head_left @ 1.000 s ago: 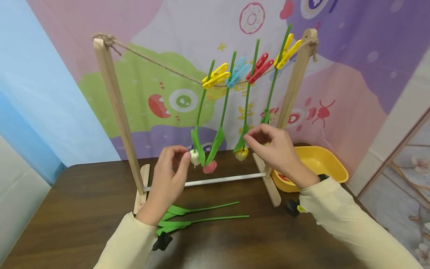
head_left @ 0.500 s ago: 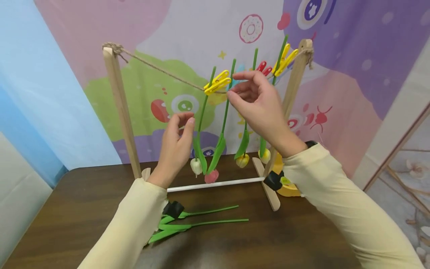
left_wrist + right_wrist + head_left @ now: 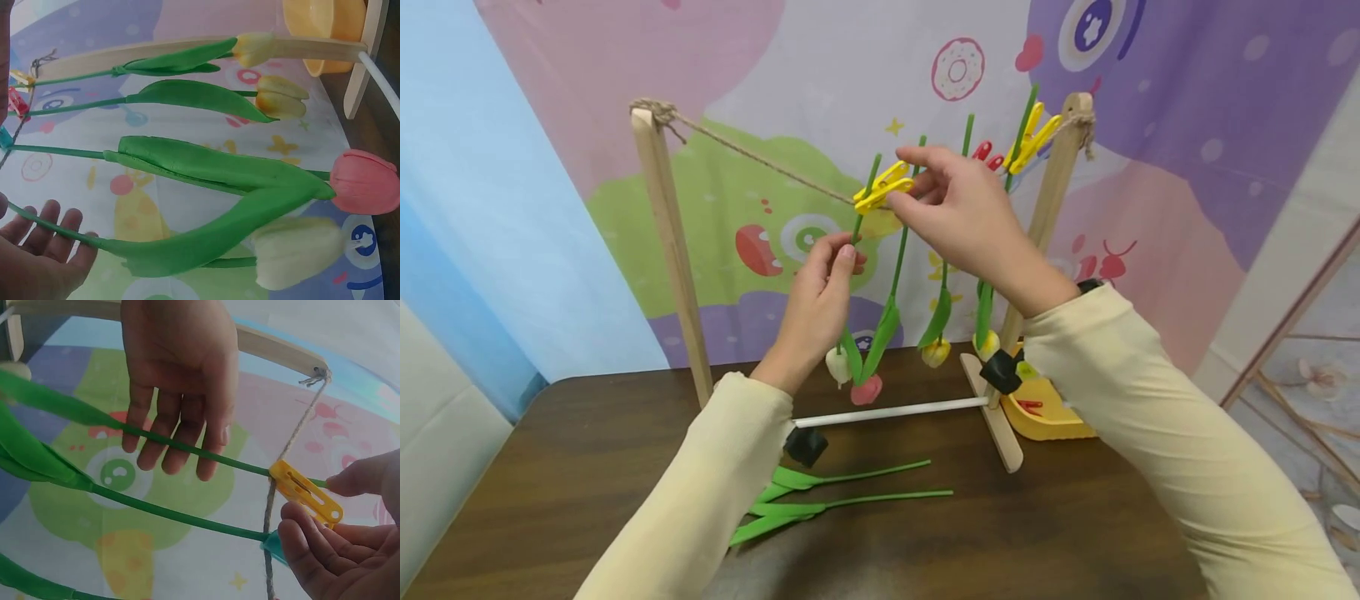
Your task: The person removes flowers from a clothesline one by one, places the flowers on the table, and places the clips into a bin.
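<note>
A white tulip (image 3: 299, 253) hangs bloom down from a rope, its stem end clipped by a yellow clothespin (image 3: 306, 492). My left hand (image 3: 814, 304) is at the white tulip's stem; in the right wrist view its fingers hang nearly straight behind the stem, the thumb off it. My right hand (image 3: 962, 208) has thumb and fingers about the yellow clothespin, a fingertip near the stem end. To the right hang a pink tulip (image 3: 365, 181) on a blue clothespin (image 3: 275, 547), mostly covered by my hand in the head view, and two yellowish tulips on red and yellow clothespins.
A wooden rack carries the rope (image 3: 760, 158) between its left post (image 3: 670, 250) and right post (image 3: 1052, 192). Several more green stems (image 3: 880, 496) lie on the brown table (image 3: 1000, 533). A yellow basin (image 3: 1060, 432) with red clothespins stands behind my right sleeve.
My right hand has risen leftward from the tulip blooms, across the blue clothespin to the left yellow one. My left hand has moved up from the white bloom to its stem.
</note>
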### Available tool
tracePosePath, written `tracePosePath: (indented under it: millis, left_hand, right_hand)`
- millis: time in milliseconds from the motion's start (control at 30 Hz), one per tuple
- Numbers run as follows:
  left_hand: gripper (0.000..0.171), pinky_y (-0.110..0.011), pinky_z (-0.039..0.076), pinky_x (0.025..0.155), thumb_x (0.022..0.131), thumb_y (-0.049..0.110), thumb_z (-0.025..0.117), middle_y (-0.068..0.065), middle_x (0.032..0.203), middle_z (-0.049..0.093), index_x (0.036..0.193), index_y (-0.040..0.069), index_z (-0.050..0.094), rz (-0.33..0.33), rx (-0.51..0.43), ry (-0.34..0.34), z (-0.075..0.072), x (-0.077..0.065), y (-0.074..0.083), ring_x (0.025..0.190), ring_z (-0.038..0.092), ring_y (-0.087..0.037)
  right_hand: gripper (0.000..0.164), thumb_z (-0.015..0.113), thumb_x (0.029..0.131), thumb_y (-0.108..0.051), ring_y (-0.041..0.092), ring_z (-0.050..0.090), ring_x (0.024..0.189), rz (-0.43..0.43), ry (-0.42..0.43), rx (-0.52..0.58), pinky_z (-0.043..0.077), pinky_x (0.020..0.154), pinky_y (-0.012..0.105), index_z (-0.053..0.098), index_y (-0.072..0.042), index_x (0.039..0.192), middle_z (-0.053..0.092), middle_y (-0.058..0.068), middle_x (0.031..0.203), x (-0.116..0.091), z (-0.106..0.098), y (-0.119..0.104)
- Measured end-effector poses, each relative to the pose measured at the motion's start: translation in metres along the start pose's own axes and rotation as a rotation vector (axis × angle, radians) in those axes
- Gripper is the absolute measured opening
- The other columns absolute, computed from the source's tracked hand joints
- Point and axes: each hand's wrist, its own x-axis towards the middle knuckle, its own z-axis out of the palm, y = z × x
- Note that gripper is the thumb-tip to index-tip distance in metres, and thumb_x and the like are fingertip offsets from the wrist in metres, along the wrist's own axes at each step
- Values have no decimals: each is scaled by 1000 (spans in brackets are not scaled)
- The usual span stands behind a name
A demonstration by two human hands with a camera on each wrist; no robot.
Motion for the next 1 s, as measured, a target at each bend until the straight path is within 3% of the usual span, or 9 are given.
tracePosePath:
  millis: [167,300,667,900,1000]
  left_hand:
    - [30,-29,44,78,96,23,32,-8,95,51,114,4,48,16,1,11,4,1,-1,85,53,-18]
    - [30,-28,39,67,97,25,31,-7,88,46,107,5,50,38,46,22,3,1,-2,74,44,-16]
    - [31,-28,32,63,97,26,30,-7,82,44,104,5,51,79,134,17,-3,-1,4,69,37,-17]
    - [30,-29,33,63,97,26,30,-8,80,45,103,5,50,83,210,25,-15,-6,3,67,38,-19]
    - [28,-31,35,69,97,23,31,-8,85,49,102,4,51,90,284,22,-21,-11,0,74,42,-20]
  right_hand:
    - [33,56,86,-21,9,61,69,13,-13,18,47,59,24,55,-12,117,66,4,88,2,-2,-1]
    - [29,58,85,-24,9,61,68,21,-23,33,48,62,23,58,-10,110,65,5,88,2,-4,-2]
    - [22,60,83,-26,9,60,65,-5,40,64,48,62,22,63,-8,96,66,9,83,1,-6,-2]
    - [22,64,80,-19,14,62,63,-56,184,265,50,61,21,64,-1,93,66,5,77,4,-11,-2]
    - [23,64,80,-17,14,62,63,-56,212,356,50,60,20,63,0,94,65,0,74,4,-16,-1]
